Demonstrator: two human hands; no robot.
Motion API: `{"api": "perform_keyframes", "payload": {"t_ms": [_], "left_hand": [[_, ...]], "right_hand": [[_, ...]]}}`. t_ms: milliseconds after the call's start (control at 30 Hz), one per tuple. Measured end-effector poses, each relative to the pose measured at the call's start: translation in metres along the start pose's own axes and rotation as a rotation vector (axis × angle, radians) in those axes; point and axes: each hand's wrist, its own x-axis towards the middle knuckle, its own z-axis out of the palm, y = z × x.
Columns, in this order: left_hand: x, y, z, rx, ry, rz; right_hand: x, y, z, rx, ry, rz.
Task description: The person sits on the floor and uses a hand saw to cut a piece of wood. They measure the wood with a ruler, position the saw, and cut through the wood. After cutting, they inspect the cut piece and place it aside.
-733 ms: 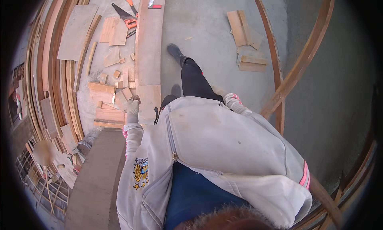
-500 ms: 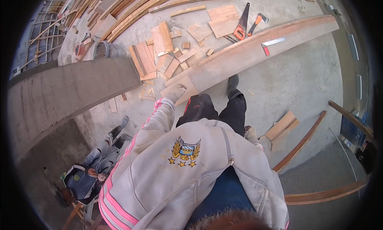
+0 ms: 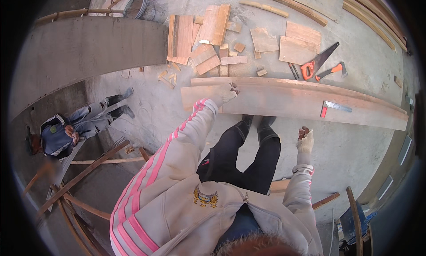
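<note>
My left hand, in a pale work glove with bare fingertips, is over the left part of a long wooden plank. Its fingers are curled; what they hold, if anything, is hidden. My right hand, gloved the same way, hangs in front of the plank's near edge, apart from it. Those fingers are also folded in, and I cannot make out anything inside. A try square with a red handle and metal blade lies on the plank, right of both hands.
Beyond the plank lie a handsaw, an orange-handled hatchet and several board offcuts. A bucket stands behind a concrete wall. At left, another person sits among timber pieces.
The view has swung, and the plank now lies nearly level across it. My right hand has come up from beside my leg towards the plank. My left hand stays over the plank's left part.
</note>
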Motion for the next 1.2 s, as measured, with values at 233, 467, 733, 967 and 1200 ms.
{"api": "perform_keyframes", "payload": {"t_ms": [233,467,733,967,1200], "left_hand": [[0.253,-0.142,-0.002,0.209,0.498,-0.032],[0.364,-0.196,-0.041,0.606,0.731,-0.368],[0.416,-0.218,-0.067,0.424,0.811,-0.335],[0.391,-0.192,-0.075,0.320,0.908,-0.218],[0.264,-0.152,-0.137,0.394,0.973,0.019]], "right_hand": [[0.197,-0.013,0.108,-0.371,0.119,-0.418],[0.429,0.021,0.197,-0.743,0.225,-0.457],[0.548,0.096,0.253,-0.967,0.136,-0.407],[0.541,0.065,0.220,-0.906,0.123,-0.362],[0.503,0.010,0.159,-0.619,0.234,-0.290]]}}
